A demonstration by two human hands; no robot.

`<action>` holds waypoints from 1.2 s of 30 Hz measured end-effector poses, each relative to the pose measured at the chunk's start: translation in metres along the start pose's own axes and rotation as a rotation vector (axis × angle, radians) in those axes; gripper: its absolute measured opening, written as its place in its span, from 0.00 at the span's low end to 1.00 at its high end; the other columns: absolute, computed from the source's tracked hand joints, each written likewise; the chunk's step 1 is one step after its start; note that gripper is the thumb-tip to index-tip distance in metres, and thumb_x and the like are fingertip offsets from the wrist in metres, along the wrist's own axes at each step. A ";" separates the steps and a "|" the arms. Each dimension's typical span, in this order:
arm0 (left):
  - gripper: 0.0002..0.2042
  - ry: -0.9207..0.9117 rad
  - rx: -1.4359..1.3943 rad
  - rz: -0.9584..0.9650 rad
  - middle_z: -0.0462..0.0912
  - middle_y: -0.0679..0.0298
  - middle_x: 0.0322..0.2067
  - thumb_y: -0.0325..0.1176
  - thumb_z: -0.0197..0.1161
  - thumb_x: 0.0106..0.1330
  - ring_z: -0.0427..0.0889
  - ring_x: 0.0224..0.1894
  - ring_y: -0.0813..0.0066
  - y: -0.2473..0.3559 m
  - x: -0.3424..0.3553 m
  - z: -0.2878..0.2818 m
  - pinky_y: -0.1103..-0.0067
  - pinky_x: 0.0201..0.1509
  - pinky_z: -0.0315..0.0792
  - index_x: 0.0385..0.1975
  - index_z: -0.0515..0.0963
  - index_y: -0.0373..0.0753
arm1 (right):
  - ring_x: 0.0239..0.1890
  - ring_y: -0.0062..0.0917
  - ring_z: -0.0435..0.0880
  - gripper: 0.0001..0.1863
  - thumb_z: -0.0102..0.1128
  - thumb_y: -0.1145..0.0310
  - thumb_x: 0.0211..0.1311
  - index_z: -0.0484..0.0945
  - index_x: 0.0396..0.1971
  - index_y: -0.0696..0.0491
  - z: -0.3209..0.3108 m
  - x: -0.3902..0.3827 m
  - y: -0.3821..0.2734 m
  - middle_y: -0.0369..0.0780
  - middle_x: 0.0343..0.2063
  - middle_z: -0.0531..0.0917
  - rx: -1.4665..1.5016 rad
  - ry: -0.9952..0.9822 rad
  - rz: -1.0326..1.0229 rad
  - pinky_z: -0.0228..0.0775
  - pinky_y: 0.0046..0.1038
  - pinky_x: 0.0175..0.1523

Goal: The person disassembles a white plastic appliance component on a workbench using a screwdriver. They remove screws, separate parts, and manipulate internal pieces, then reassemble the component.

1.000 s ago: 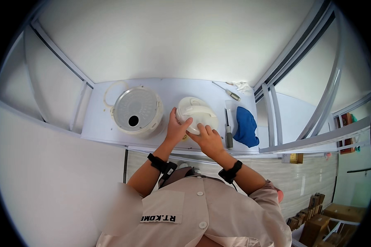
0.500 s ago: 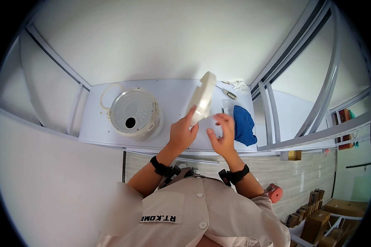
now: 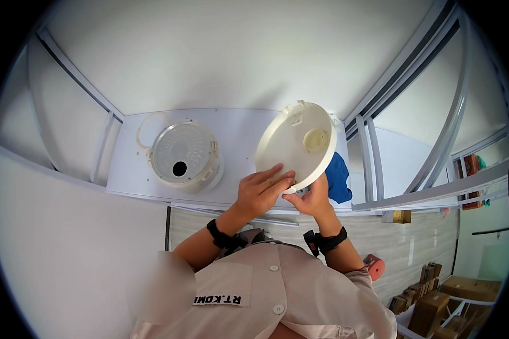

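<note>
I hold a round cream plastic lid (image 3: 294,144) tilted up, with its hollow inner face showing. It has a small latch piece at the top edge and a yellowish round part inside. The fingers of my left hand (image 3: 263,189) lie over the lower part of that inner face. My right hand (image 3: 315,198) grips the lower right rim, its thumb in front and its other fingers hidden behind the lid. To the left stands a round white rice cooker body (image 3: 201,181), topped by a grey perforated disc (image 3: 189,144) with a black hole.
A thin cream ring (image 3: 140,135) lies behind the cooker on the white table (image 3: 237,127). A blue cloth (image 3: 339,181) is right of the lid, partly covered. White frame bars (image 3: 370,158) rise at the table's right end. Cardboard boxes (image 3: 430,311) stand on the floor, lower right.
The lid has turned from edge-on to show its inner face. My right hand, free before, now grips its rim. My left fingers have moved onto the inner face. The screwdriver behind is now hidden.
</note>
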State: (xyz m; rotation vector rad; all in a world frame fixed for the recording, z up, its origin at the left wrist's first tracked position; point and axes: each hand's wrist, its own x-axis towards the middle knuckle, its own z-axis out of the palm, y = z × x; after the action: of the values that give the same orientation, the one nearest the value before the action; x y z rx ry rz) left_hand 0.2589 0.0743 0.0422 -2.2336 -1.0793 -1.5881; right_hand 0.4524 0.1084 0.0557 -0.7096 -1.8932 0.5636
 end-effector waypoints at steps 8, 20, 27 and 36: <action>0.20 -0.209 -0.422 -0.782 0.91 0.62 0.42 0.26 0.73 0.67 0.88 0.40 0.78 0.008 -0.002 -0.018 0.80 0.45 0.81 0.58 0.81 0.34 | 0.44 0.42 0.77 0.28 0.83 0.53 0.51 0.79 0.44 0.53 0.002 0.033 -0.013 0.41 0.38 0.82 -0.262 -0.023 -0.155 0.63 0.41 0.54; 0.28 -0.284 -0.928 -1.042 0.86 0.60 0.53 0.21 0.71 0.69 0.86 0.51 0.79 -0.001 0.016 -0.034 0.79 0.53 0.82 0.69 0.72 0.30 | 0.37 0.41 0.82 0.26 0.86 0.58 0.47 0.76 0.37 0.53 0.022 0.026 -0.015 0.43 0.34 0.84 -0.110 0.053 0.103 0.71 0.41 0.46; 0.27 -0.421 -0.709 -0.971 0.88 0.63 0.51 0.22 0.70 0.69 0.85 0.48 0.83 -0.004 0.019 -0.038 0.81 0.51 0.80 0.68 0.74 0.31 | 0.34 0.37 0.83 0.25 0.86 0.57 0.44 0.79 0.34 0.51 0.019 0.027 -0.022 0.39 0.30 0.86 -0.160 0.038 0.127 0.69 0.38 0.43; 0.25 -0.352 -0.643 -0.938 0.88 0.65 0.49 0.23 0.69 0.70 0.84 0.47 0.84 -0.001 0.014 -0.030 0.82 0.50 0.79 0.67 0.75 0.32 | 0.31 0.37 0.82 0.24 0.86 0.54 0.45 0.79 0.31 0.51 0.018 0.023 -0.026 0.39 0.27 0.85 -0.233 0.057 0.165 0.67 0.38 0.42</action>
State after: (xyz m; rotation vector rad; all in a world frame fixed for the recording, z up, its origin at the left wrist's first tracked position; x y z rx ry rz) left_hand 0.2383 0.0657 0.0664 -2.6421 -2.2192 -2.1461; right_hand 0.4227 0.1047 0.0804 -1.0306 -1.8753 0.4232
